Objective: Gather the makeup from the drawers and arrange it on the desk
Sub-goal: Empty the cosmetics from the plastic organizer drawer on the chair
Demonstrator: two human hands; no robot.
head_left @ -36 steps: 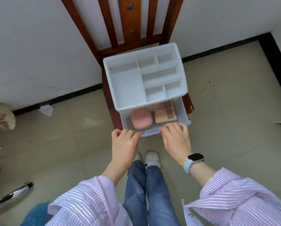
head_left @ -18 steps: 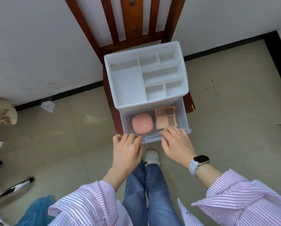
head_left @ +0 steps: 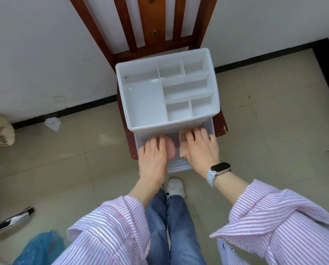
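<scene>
Both hands reached into the drawer [head_left: 179, 166]: left fingers [head_left: 156, 142] cup the pink compact [head_left: 171, 150], right fingers [head_left: 196, 134] clasp the palette [head_left: 183, 144].

Mostly hidden under the left hand [head_left: 153, 159]: pink compact [head_left: 171, 150], blurred. Eyeshadow palette [head_left: 183, 145] largely covered by right hand [head_left: 202, 150]. Fingers' hold unreadable. Chair [head_left: 149, 22] back cut off at top edge.

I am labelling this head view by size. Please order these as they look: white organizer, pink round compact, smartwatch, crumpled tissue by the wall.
Largest to smallest:
1. white organizer
2. pink round compact, though the left hand covers part of it
3 and 4. crumpled tissue and smartwatch look alike; the watch is nearer the camera, so I cannot rank them.
</scene>
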